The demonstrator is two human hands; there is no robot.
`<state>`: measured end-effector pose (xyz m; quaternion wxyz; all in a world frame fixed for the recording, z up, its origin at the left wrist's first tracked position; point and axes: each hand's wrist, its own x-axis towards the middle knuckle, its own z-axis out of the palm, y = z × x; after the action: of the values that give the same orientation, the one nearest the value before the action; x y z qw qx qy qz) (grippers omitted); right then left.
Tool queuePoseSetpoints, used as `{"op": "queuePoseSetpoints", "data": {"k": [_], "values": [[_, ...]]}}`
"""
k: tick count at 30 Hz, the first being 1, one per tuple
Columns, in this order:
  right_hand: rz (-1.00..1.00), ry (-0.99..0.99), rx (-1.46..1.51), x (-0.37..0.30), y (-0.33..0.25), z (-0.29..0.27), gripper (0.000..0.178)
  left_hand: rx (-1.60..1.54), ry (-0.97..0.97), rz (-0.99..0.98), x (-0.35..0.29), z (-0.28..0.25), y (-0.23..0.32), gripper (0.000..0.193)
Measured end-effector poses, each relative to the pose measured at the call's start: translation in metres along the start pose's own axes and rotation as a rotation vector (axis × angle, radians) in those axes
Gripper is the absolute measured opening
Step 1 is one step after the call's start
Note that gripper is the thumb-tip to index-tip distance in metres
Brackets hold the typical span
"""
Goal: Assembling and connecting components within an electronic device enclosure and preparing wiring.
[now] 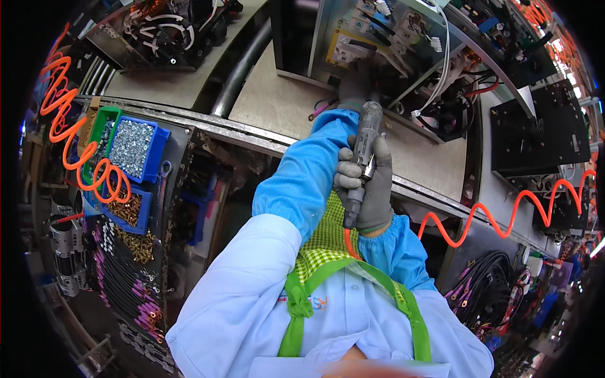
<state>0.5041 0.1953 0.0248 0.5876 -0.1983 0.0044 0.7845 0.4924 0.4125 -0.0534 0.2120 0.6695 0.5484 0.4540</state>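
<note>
My right hand (376,198), in a grey glove, is wrapped round the body of a grey air wrench (367,135). The tool's front end points away from me into a metal machine housing (318,44), and an orange hose (348,242) leaves its rear end. Stretched forward over the housing's near edge, my left hand (355,85) is gloved too and lies in shadow beside the front of the tool. Its fingers are too dark to make out. Inside the housing are a yellow-edged plate (337,47), wires and white connectors (436,44).
At left stand a blue bin of metal nuts (165,135), a green bin (108,113), a blue bin of brass-coloured fasteners (144,217) and cables with purple ends (120,271). Coiled orange hoses (498,230) cross both sides. A black housing (539,129) stands right.
</note>
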Motion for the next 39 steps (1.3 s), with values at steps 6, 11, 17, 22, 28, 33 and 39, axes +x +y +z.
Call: {"op": "queuePoseSetpoints", "data": {"k": [6,11,17,22,28,33,39], "values": [[-0.066,0.009,-0.080,0.005,0.004,-0.003,0.050,0.022,-0.035,0.041,0.001,-0.005,-0.003,0.054],[-0.073,0.084,-0.379,-0.009,0.010,-0.006,0.047,-0.006,-0.004,0.143,0.002,-0.006,-0.011,0.050],[-0.081,0.094,-0.426,-0.025,0.001,-0.029,0.045,-0.088,0.051,0.233,-0.001,-0.006,-0.010,0.043],[-0.043,0.070,-0.444,-0.018,-0.008,-0.040,0.042,-0.022,0.047,0.241,0.003,0.000,-0.023,0.046],[-0.042,0.113,-0.436,-0.008,-0.011,-0.042,0.042,-0.018,0.005,0.211,0.001,-0.002,-0.018,0.048],[-0.080,0.135,-0.482,-0.006,-0.006,-0.039,0.040,-0.001,0.012,0.207,0.002,-0.001,-0.020,0.053],[-0.118,0.199,-0.565,0.003,0.005,-0.042,0.040,0.009,0.003,0.164,0.003,0.003,-0.024,0.058]]}}
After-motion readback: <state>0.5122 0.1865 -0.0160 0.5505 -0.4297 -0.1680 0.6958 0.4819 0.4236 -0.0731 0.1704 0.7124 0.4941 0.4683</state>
